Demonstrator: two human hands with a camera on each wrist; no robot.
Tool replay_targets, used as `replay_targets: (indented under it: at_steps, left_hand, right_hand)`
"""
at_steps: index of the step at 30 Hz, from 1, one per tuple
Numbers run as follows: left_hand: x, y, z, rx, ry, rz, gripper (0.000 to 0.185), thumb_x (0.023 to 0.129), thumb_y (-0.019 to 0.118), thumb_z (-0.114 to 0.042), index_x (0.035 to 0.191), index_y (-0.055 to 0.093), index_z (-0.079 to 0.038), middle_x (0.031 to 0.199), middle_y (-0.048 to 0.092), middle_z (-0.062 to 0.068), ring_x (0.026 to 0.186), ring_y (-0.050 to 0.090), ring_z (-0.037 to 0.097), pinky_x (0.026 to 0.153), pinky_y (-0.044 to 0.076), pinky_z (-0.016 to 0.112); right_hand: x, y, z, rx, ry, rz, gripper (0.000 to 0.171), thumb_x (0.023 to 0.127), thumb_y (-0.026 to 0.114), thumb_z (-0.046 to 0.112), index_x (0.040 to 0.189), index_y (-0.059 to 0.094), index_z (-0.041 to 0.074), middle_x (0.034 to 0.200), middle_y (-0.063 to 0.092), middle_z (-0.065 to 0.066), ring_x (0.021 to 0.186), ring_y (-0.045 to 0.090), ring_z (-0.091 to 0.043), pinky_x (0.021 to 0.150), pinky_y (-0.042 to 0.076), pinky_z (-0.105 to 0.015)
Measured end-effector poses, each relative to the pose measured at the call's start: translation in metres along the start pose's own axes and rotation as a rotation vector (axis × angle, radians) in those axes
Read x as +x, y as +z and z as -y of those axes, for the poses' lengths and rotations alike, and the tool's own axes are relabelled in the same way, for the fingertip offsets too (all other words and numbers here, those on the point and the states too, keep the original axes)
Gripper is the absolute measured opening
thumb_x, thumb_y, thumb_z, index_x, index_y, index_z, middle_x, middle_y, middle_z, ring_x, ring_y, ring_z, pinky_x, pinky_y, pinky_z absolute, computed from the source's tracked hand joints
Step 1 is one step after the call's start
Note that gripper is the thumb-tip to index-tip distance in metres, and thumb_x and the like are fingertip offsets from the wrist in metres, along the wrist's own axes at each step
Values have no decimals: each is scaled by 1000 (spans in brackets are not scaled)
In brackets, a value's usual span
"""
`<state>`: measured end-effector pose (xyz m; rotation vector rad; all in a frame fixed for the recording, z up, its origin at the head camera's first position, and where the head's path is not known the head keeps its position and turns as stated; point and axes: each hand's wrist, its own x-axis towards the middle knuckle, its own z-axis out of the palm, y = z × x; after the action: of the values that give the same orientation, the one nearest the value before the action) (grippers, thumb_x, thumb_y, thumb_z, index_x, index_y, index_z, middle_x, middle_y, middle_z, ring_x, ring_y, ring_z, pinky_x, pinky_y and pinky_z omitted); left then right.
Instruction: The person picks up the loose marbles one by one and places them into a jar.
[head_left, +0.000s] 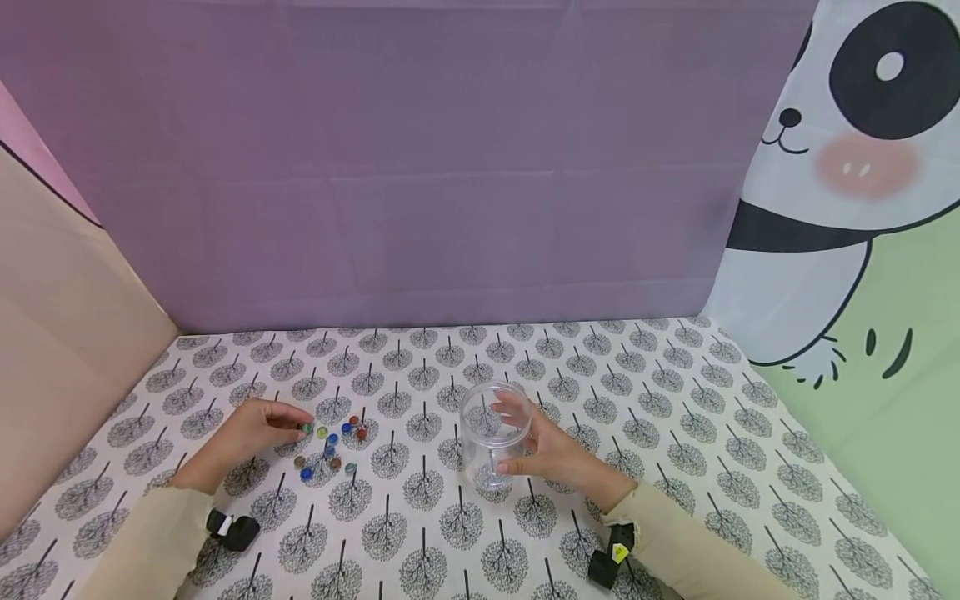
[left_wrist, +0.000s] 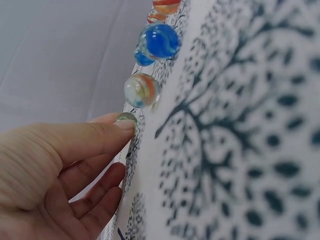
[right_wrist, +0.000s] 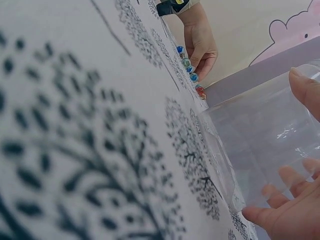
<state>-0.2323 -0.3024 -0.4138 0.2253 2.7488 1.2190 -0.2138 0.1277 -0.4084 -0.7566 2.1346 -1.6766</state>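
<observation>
Two hands on tree-print cloth. I see left hand [head_left: 251,433] pinching small green glass marble [head_left: 307,428] with thumb and fingertip, at left edge of marble cluster [head_left: 333,450]. Clear plastic jar [head_left: 492,435], upright, stands right of cluster; right hand [head_left: 558,454] wraps it, fingers loosely curled round wall.

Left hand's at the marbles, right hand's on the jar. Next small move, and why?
Probably: left hand lifts the greenish glass marble its fingertips pinch and carries it toward the clear plastic jar. The right hand steadies that open, seemingly empty jar, and the other coloured marbles lie loose.
</observation>
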Motion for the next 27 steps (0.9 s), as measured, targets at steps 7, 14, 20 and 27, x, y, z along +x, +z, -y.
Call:
replay_targets:
  at_steps: [7, 14, 20, 27]
  left_hand:
    - [-1, 1, -1, 6, -1, -8, 25, 82, 71, -10, 104, 70, -1, 108, 66, 17, 88, 61, 17, 70, 51, 28]
    - [0, 1, -1, 1, 8, -2, 25, 82, 71, -11, 105, 69, -1, 107, 66, 17, 87, 61, 16, 71, 52, 27]
    - [1, 1, 0, 0, 23, -13, 26, 82, 72, -12, 105, 69, -2, 106, 67, 15, 85, 61, 16, 69, 52, 26]
    - [-1, 2, -4, 11, 14, -11, 28, 83, 72, -14, 107, 68, -1, 106, 67, 15, 86, 61, 17, 69, 52, 27]
  right_hand:
    - [0, 0, -2, -6, -10, 1, 92, 76, 77, 10, 148, 20, 16, 150, 29, -12, 136, 29, -34, 110, 28, -47]
    - [0, -1, -3, -15, -30, 6, 91, 77, 77, 11, 148, 21, 19, 150, 29, -13, 136, 29, -35, 110, 28, -47]
    - [0, -1, -1, -16, -30, 13, 91, 76, 77, 12, 148, 21, 19, 150, 30, -13, 136, 29, -35, 110, 28, -48]
    - [-1, -1, 0, -10, -15, 11, 92, 75, 78, 13, 147, 22, 23, 150, 30, -10, 136, 31, -32, 109, 29, -46]
